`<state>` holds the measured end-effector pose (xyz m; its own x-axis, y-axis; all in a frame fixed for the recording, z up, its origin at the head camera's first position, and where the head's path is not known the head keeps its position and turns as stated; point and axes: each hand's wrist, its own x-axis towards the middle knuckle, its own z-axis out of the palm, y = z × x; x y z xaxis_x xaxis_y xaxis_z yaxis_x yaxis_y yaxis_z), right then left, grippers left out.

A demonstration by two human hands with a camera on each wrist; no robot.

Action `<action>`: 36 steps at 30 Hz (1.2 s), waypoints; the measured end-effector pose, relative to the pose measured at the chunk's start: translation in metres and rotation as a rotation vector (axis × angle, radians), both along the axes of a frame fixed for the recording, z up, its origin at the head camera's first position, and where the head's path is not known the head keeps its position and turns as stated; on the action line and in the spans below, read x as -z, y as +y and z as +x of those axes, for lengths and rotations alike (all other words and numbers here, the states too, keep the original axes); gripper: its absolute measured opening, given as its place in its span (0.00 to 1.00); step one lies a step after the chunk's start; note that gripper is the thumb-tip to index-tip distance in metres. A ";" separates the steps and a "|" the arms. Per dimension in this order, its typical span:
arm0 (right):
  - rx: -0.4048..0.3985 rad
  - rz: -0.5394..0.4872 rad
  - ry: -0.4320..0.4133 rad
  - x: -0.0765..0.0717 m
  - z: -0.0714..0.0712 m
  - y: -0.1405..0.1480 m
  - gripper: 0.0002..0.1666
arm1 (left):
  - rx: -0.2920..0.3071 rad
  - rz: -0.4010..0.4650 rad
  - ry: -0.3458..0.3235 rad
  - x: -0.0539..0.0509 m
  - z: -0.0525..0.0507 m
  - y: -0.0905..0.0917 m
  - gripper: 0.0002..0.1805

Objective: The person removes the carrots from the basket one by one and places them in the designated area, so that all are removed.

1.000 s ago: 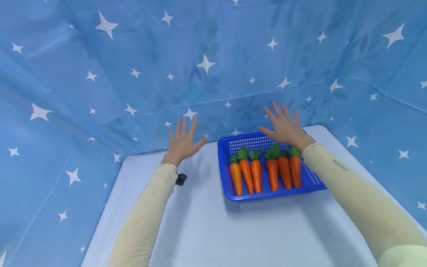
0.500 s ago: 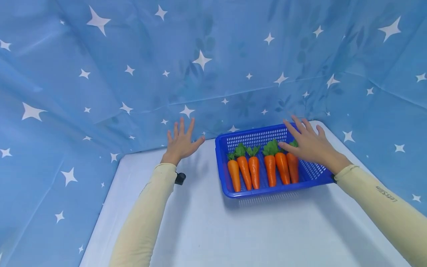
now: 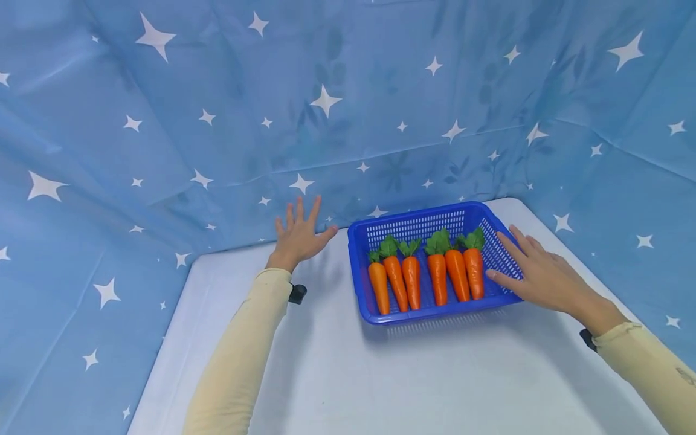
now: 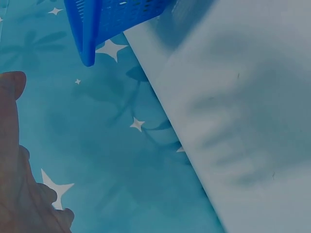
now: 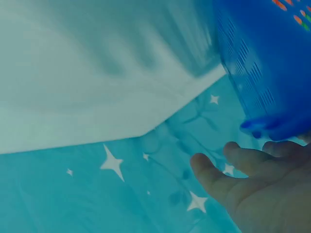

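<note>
Several orange carrots (image 3: 411, 283) with green tops lie side by side in a blue plastic basket (image 3: 375, 319), in two groups with a gap between. Left of the basket, my left hand (image 3: 299, 240) is held up with fingers spread, holding nothing; the left wrist view shows that hand (image 4: 24, 179) at its left edge, apart from the basket (image 4: 87, 39). My right hand (image 3: 546, 275) is by the basket's right side, fingers extended and nothing held. In the right wrist view the hand (image 5: 267, 179) is close to the basket's rim; whether it touches I cannot tell.
A white table (image 3: 424, 386) carries the basket near its back edge. Behind and at both sides hangs a blue cloth (image 3: 228, 90) printed with white stars. A dark wrist strap piece (image 3: 297, 294) sits at the left wrist.
My right hand has moved right and nearer me, from above the basket's back edge to its right side, uncovering the right-hand carrots. The left hand has stayed nearly still; the head view has shifted slightly.
</note>
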<state>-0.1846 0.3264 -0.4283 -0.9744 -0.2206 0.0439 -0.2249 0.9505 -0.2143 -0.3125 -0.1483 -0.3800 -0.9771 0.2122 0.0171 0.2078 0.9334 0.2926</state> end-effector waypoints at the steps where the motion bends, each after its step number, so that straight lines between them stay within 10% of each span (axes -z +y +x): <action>1: -0.004 -0.003 -0.005 0.003 0.002 0.001 0.61 | -0.003 0.005 -0.002 0.000 0.000 0.000 0.51; 14: -0.001 -0.071 -0.059 0.018 0.008 -0.003 0.60 | 0.009 0.069 -0.015 -0.001 0.005 0.016 0.52; 22: 0.011 -0.079 -0.076 0.020 0.008 -0.002 0.59 | 0.054 0.302 -0.050 -0.013 0.013 0.043 0.53; 28: 0.022 -0.095 -0.071 0.022 0.009 0.000 0.59 | 0.133 0.529 -0.152 -0.017 0.018 0.071 0.53; 36: 0.019 -0.098 -0.049 0.025 0.008 0.003 0.57 | 0.188 0.584 -0.285 -0.007 0.024 0.100 0.53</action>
<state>-0.1768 0.3290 -0.4530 -0.9799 -0.1990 0.0166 -0.1939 0.9286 -0.3165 -0.2886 -0.0483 -0.3727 -0.9077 0.4134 -0.0719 0.1915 0.5606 0.8056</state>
